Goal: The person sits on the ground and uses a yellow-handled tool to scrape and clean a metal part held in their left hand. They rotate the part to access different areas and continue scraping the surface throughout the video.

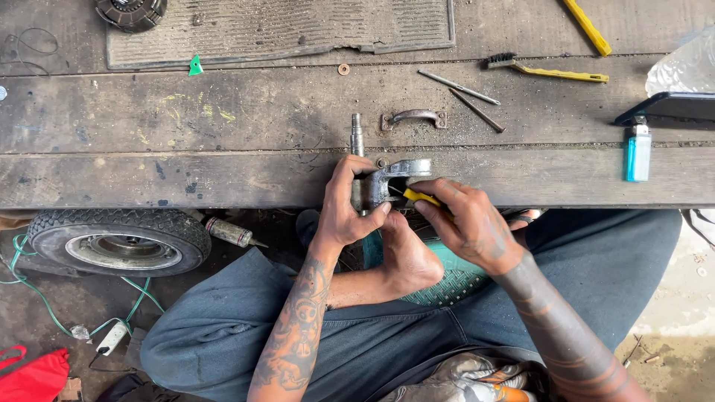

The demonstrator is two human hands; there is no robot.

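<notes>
A dark flat phone point(666, 106) lay at the right edge of the wooden bench point(223, 119), its screen black. A crinkly clear plastic bag point(685, 68) sat just behind it.

A worn plank bench point(223, 119) ran across the view — below it, dirty concrete floor point(74, 305) in daylight.

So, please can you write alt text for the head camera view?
Left hand grips a grey metal part at a wooden bench edge; right hand pushes a yellow-handled tool into it. A small wheel lies on the floor.
</notes>
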